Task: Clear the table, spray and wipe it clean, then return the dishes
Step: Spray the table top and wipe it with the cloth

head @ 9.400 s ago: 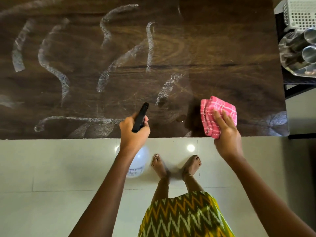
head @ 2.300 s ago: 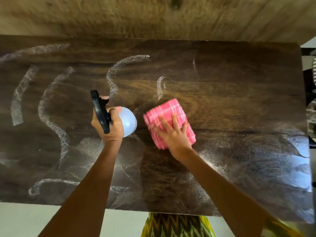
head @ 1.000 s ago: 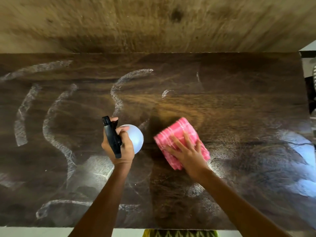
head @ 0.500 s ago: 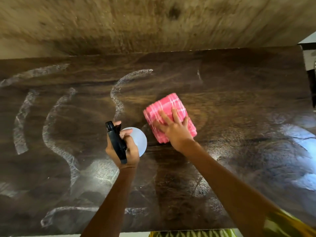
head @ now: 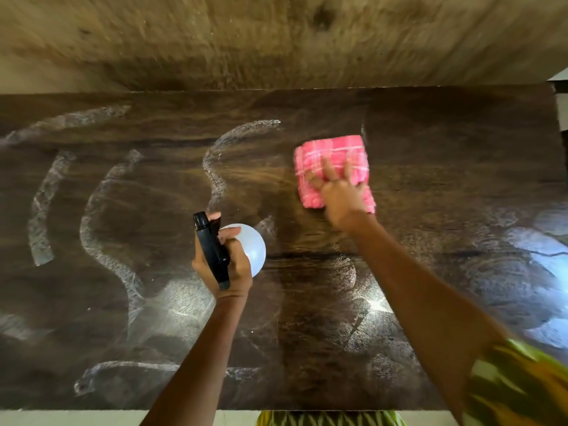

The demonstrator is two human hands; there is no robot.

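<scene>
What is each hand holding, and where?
The left hand grips the spray bottle round its neck, at the black trigger. The right hand holds nothing; it presses flat on the pink cloth.

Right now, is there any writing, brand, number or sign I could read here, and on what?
None can be read. The spray bottle in the left hand shows only plain white body and black trigger; the pink cloth and wooden table bear no writing.

open table point(head: 445, 142) up to wall point(head: 215, 41)
</scene>
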